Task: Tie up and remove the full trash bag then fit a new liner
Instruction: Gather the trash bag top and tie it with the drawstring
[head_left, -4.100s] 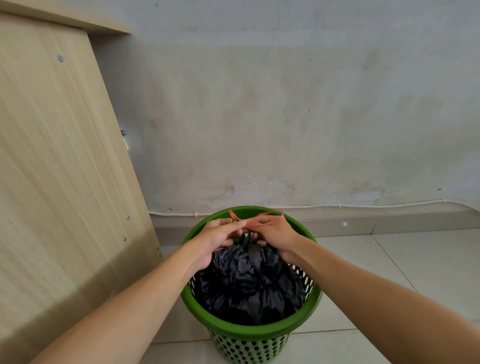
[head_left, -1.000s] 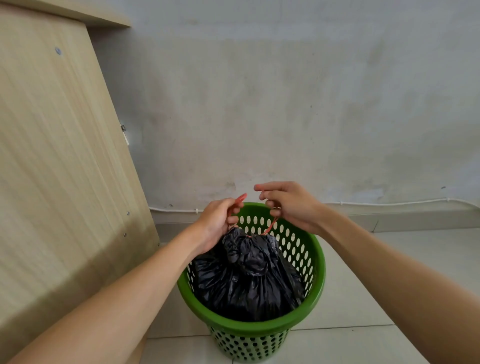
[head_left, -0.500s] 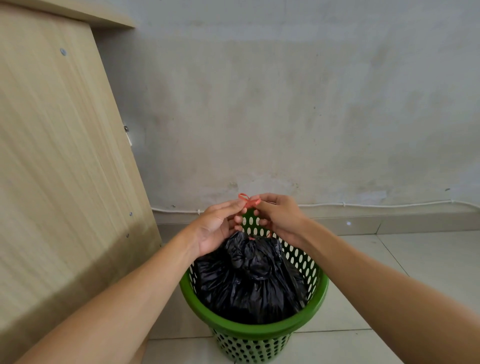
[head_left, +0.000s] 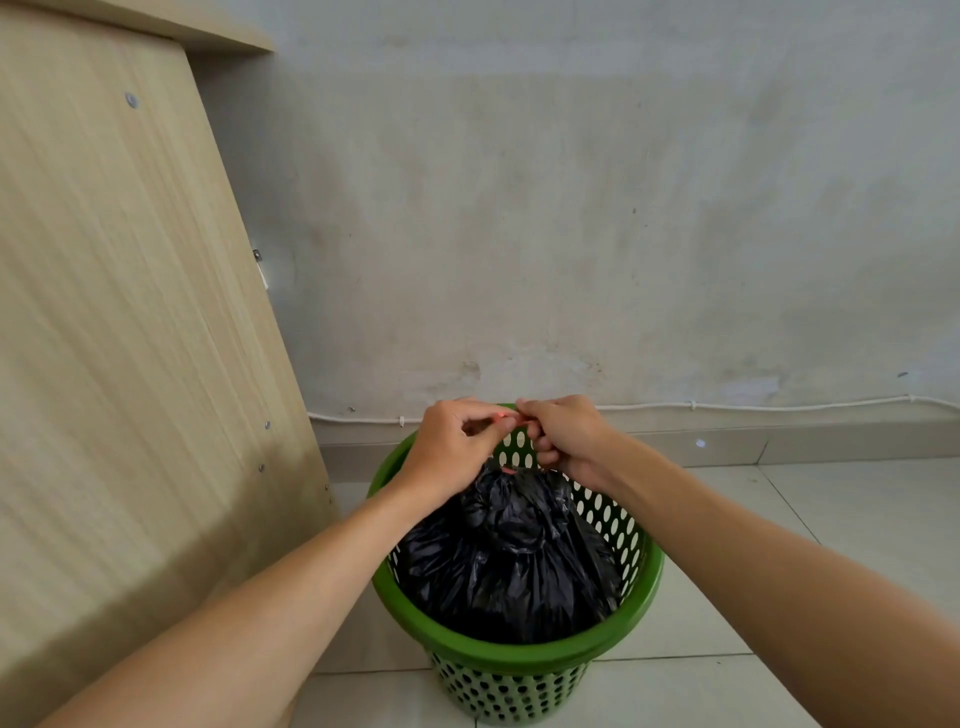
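bag (head_left: 511, 561) in bin (head_left: 524, 657) | both hands (head_left: 452, 452) seemingly pinch tie (head_left: 511, 415) | cabinet (head_left: 130, 338) left

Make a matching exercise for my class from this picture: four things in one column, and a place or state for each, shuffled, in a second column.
Things
1. black plastic trash bag
2. green perforated plastic bin
3. thin red drawstring
4. white cable

Places or states
A. runs along the foot of the wall
B. gathered shut, inside the bin
C. pinched between left hand and right hand
D. stands on the tiled floor

Pairs: 1-B, 2-D, 3-C, 4-A
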